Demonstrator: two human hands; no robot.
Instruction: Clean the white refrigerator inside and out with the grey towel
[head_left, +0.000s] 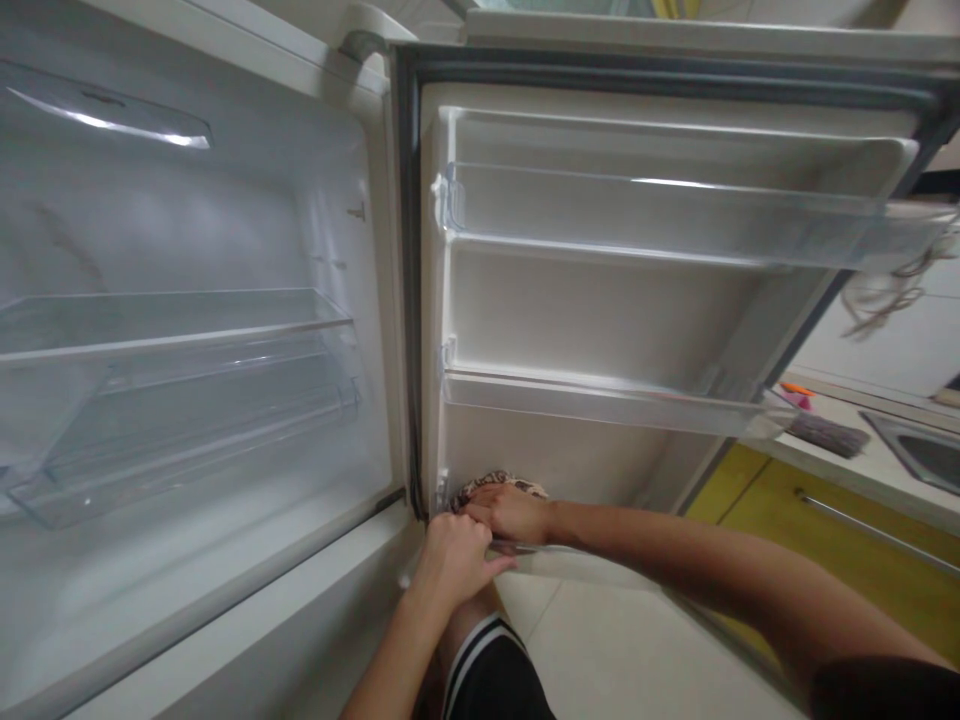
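A patterned brown-and-cream cloth [536,487] sits inside the lowest clear shelf of the open refrigerator door [555,310], at the hinge-side corner. My right hand [512,513] reaches in from the right and presses on the cloth with bent fingers, partly covering it. At the front of that same corner, my left hand [459,553] has its fingers closed over the rim of the bottom door shelf [559,549], thumb pointing right. The fingertips of my left hand are hidden behind the rim.
On the left, the fridge compartment [187,220] holds a glass shelf [180,325] and a clear drawer [210,420]. Two more clear racks cross the door, an upper rack [660,215] and a middle rack [600,398]. A brush [829,435] lies on the counter beside a sink [919,450], above yellow cabinets [825,550].
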